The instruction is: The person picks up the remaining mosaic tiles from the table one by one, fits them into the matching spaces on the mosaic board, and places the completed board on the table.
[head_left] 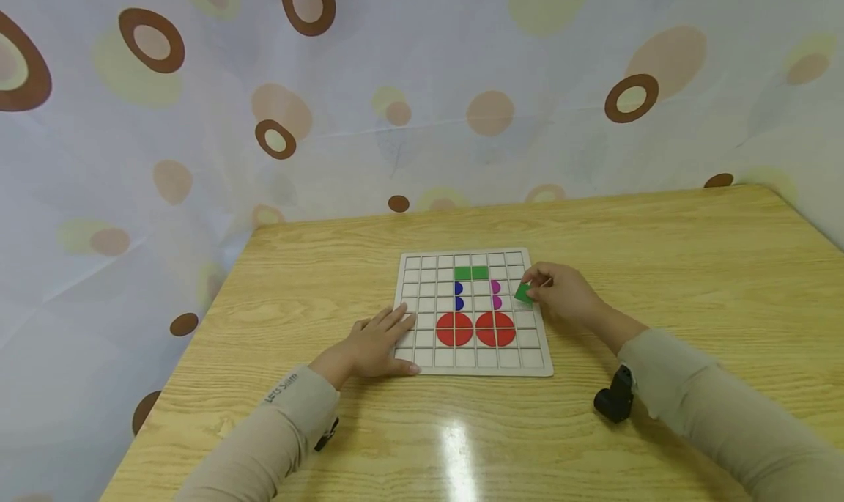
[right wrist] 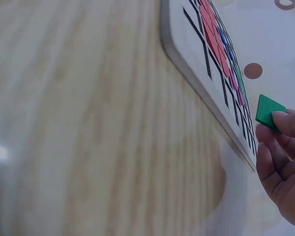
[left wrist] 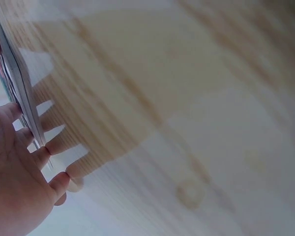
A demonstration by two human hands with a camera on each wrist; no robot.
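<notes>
A white grid board [head_left: 445, 357] lies flat on the table, divided into square cells. Two green squares [head_left: 471, 273] sit side by side near its top. Below them are blue half-circles [head_left: 458, 296] on the left and magenta half-circles [head_left: 497, 295] on the right. Lower down, quarter pieces form two red circles [head_left: 454, 329]. My right hand [head_left: 560, 291] pinches a green square tile [right wrist: 269, 112] between thumb and fingers, tilted over the board's right side. My left hand [head_left: 380, 343] rests on the board's left edge with fingers spread and holds nothing.
The wooden table [head_left: 316, 267] extends around the board on all sides. A patterned curtain [head_left: 435, 157] hangs behind it and along the left. A black device [head_left: 615, 397] is at the right wrist, and a dark strap [head_left: 327, 434] shows at the left.
</notes>
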